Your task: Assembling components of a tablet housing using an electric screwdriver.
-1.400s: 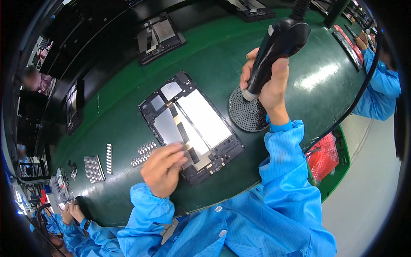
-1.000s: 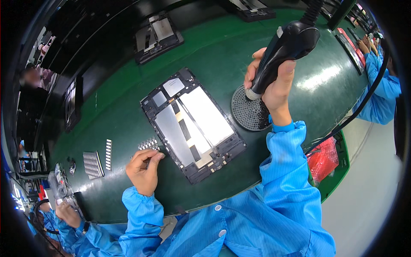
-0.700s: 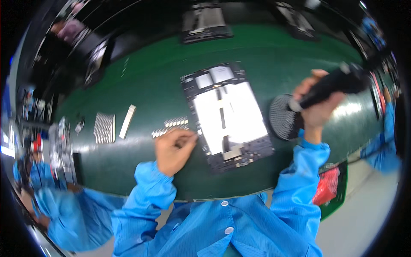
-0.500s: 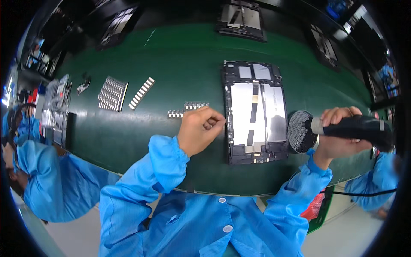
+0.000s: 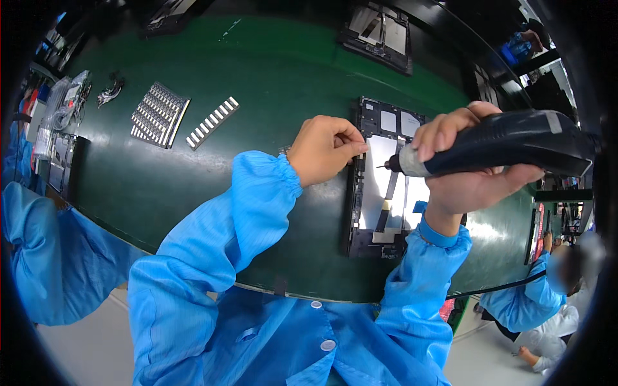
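Note:
An opened tablet (image 5: 369, 193), with silver panels and a black frame, lies on the green table. My right hand (image 5: 463, 193) is wrapped round a black electric screwdriver (image 5: 515, 143), held above the tablet with its thin bit pointing left. At the tablet's left edge, my left hand (image 5: 325, 149) has thumb and forefinger pinched together close to the screwdriver's bit. Whatever sits between those fingertips is too small to make out. My right hand and the tool cover the tablet's right side. Behind my left wrist, a bit of a small-parts strip (image 5: 284, 150) shows.
Left on the table (image 5: 257, 222) are a sheet of small silver pieces (image 5: 159, 116), a narrow strip (image 5: 212, 123) and a little cable bundle (image 5: 111, 92). Another opened tablet (image 5: 378, 32) lies at the back. People in blue sit on both sides.
My right hand has brought the screwdriver left from the round screw dish to over the tablet; the dish is now hidden. My left hand has moved up and right to the tablet's edge.

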Tool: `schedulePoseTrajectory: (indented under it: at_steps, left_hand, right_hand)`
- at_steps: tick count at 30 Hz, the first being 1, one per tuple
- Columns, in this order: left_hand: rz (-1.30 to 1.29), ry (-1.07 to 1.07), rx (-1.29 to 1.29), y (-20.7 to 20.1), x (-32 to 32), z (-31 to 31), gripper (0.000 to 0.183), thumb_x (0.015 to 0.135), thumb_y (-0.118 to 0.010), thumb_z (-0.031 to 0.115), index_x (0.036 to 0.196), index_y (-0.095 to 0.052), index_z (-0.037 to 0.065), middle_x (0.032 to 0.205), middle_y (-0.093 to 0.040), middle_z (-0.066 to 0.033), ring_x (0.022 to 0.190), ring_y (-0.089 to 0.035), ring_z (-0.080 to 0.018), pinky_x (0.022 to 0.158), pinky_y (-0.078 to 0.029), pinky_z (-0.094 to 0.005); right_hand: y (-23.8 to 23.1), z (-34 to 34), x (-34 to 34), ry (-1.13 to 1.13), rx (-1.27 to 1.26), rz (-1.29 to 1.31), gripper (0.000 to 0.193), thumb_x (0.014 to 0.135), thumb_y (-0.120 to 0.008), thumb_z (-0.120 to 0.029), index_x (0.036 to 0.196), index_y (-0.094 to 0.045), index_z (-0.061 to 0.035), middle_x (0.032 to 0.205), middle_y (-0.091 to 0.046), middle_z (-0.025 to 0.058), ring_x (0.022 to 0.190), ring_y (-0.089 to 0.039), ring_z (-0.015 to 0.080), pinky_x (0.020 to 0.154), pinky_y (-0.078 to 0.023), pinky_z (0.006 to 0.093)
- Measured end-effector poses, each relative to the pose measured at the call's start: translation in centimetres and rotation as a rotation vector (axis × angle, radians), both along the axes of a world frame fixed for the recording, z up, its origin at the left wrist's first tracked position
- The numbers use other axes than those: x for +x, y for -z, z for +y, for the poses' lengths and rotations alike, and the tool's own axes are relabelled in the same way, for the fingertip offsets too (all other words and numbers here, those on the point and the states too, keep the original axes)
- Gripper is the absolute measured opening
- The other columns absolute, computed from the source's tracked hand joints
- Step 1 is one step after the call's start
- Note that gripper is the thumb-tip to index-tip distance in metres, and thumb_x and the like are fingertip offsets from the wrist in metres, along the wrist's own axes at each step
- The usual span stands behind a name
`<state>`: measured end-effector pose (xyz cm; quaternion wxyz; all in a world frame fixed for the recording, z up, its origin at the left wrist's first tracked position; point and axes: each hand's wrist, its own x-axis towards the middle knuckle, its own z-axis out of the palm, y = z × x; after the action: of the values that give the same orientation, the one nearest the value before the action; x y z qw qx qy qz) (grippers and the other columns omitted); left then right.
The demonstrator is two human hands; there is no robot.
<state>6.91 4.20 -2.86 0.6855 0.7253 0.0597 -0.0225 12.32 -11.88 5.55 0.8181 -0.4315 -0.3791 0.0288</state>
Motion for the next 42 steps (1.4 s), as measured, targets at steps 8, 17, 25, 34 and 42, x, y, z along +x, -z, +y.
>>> schedulePoseTrajectory:
  at_steps: [8,17,25,34,42]
  left_hand:
    - [0.011,0.104,0.039,-0.6,0.6,0.6,0.011,0.081,-0.067,0.004,0.087,-0.062,-0.003,0.074,-0.064,-0.0054,0.068,-0.063,-0.0099,0.051,-0.05,-0.0233]
    - [0.127,-0.003,-0.032,-0.6,1.0,0.4,0.012,0.073,-0.073,0.003,0.072,-0.064,-0.005,0.066,-0.066,-0.0115,0.056,-0.064,-0.0136,0.051,-0.051,-0.0258]
    - [0.143,0.068,-0.013,-0.7,1.0,0.7,0.012,0.081,-0.066,0.006,0.083,-0.061,-0.004,0.074,-0.065,-0.0089,0.063,-0.064,-0.0126,0.05,-0.052,-0.0233]
    - [0.105,0.054,0.044,-0.5,0.8,0.7,0.013,0.081,-0.067,0.008,0.083,-0.061,-0.004,0.073,-0.065,-0.009,0.062,-0.064,-0.0122,0.049,-0.051,-0.0231]
    - [-0.185,0.012,0.362,-1.4,-1.3,1.7,0.017,0.073,-0.074,0.01,0.083,-0.067,-0.003,0.077,-0.065,-0.0121,0.068,-0.065,-0.0208,0.061,-0.051,-0.03]
  right_hand:
    - [1.3,2.6,0.7,-0.006,-0.071,0.158,0.11,0.064,-0.021,-0.092,0.11,-0.049,0.0031,0.062,-0.056,0.0141,0.051,-0.057,0.0221,0.05,-0.048,0.0318]
    - [1.9,2.6,0.9,0.019,-0.235,0.119,0.102,0.072,-0.018,-0.087,0.114,-0.047,0.0008,0.066,-0.054,0.0144,0.055,-0.055,0.0234,0.052,-0.047,0.0364]
    - [2.4,2.9,0.7,0.046,-0.26,0.128,0.104,0.069,-0.018,-0.09,0.114,-0.049,-0.0009,0.066,-0.053,0.0139,0.054,-0.054,0.0233,0.052,-0.047,0.0359]
    - [3.2,3.2,-0.6,-0.001,-0.174,0.135,0.102,0.065,-0.029,-0.091,0.111,-0.05,-0.0015,0.069,-0.054,0.015,0.056,-0.054,0.0249,0.053,-0.047,0.0361]
    - [0.3,-0.8,-0.7,0.319,-0.2,0.027,0.101,0.075,-0.024,-0.084,0.118,-0.044,0.0048,0.065,-0.055,0.0133,0.052,-0.053,0.023,0.05,-0.046,0.0353]
